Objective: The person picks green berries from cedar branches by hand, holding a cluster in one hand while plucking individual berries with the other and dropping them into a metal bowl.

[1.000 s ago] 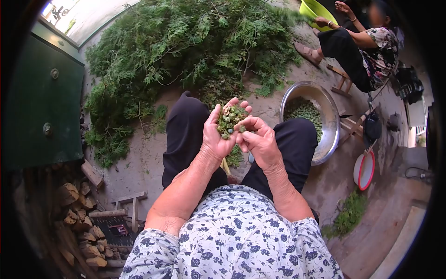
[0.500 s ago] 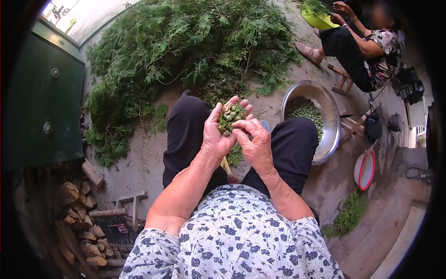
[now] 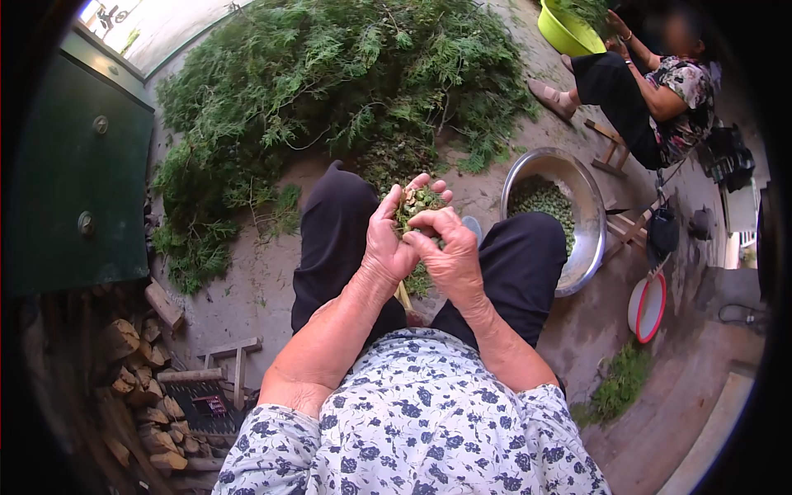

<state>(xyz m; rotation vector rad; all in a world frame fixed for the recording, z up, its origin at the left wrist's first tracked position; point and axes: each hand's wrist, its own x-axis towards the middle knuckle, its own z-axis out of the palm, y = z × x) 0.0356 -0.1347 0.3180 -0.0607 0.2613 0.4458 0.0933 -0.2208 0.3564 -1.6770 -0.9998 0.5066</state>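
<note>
Over my remote feed, the right hand [image 3: 454,254] now works farther across the cupped left hand [image 3: 386,247], its fingertips dipping over the lower part of the green handful [image 3: 419,200]; the round green piece they pinched clear of it a second ago is out of my sight. A blue shoe tip [image 3: 473,228], largely hidden then, shows beyond the knuckles. At upper right, I see the co-worker's hands [image 3: 615,44] lowered closer together, and the yellow-green basin [image 3: 569,33], largely covered by foliage half a second ago, shows its inside again.
</note>
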